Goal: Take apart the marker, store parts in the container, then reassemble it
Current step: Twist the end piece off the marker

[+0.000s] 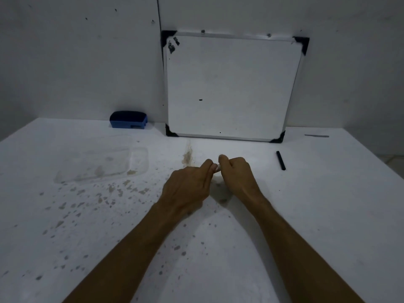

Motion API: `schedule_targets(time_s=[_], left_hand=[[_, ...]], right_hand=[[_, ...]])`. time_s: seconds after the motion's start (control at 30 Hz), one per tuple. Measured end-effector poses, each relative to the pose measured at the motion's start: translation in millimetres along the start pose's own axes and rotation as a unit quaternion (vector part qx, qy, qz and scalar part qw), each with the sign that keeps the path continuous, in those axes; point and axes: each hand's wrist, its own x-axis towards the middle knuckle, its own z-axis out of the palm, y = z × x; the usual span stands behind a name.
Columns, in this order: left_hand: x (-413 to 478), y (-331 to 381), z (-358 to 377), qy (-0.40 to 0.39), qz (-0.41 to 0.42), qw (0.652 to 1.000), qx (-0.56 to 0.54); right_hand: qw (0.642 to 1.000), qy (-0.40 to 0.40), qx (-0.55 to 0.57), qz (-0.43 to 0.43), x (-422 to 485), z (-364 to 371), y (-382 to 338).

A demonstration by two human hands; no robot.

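My left hand point(189, 186) and my right hand point(237, 174) meet over the middle of the white table. Both are closed on a white marker body point(217, 167); only a short pale piece shows between the fingertips, the rest is hidden in my right fist. A black marker part point(280, 160), slim and straight, lies alone on the table to the right of my hands. The clear plastic container point(102, 159) sits to the left, with its transparent lid lying partly beside it; I cannot tell whether anything is inside.
A small whiteboard point(234, 84) leans against the wall behind my hands. A blue eraser point(129, 120) rests at the wall on the left. A thin grey strip point(317, 136) lies far right. Brown stains speckle the table point(328, 215).
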Motion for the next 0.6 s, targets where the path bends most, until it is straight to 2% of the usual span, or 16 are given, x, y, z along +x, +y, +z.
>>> schedule_targets(time_s=[0.2,0.43,0.5,0.6], left_hand=[[5,-5,-13,-0.087,-0.044,0.984,-0.148],[11,-8,-32,-0.219,-0.151,0.918,-0.293],[7,-6,-30,-0.197,-0.157,0.926,-0.281],[1,-1,-19,-0.116,-0.103,0.976,-0.151]], right_hand=[[0.996,0.017,0.004,-0.084,-1,6,9],[0.969,0.040,0.006,-0.246,-5,6,7],[0.970,0.030,0.009,-0.239,-4,7,10],[0.992,-0.016,0.024,-0.126,-5,5,10]])
